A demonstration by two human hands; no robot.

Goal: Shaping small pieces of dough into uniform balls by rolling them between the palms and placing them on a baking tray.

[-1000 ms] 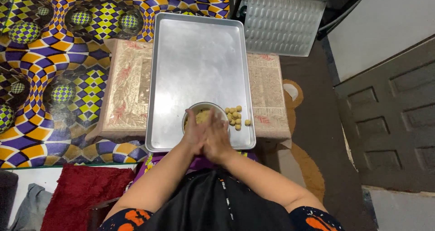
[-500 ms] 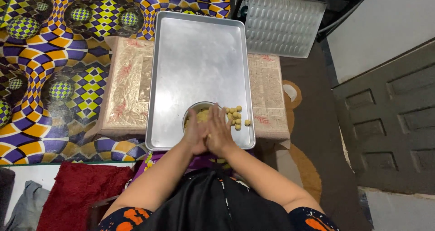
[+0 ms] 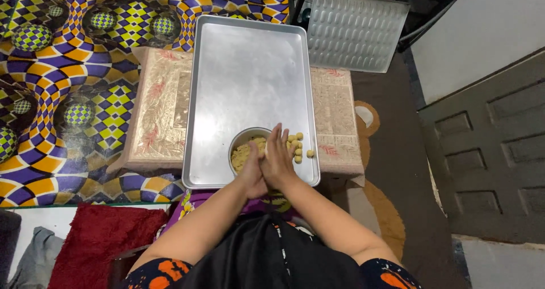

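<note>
My left hand [image 3: 254,173] and right hand [image 3: 280,157] stay pressed palm to palm, now angled further forward over the round metal bowl of yellow dough [image 3: 245,150] on the silver baking tray [image 3: 244,73]; whether a piece sits between them, I cannot tell. Small yellow dough balls [image 3: 298,146] lie just beside.
</note>
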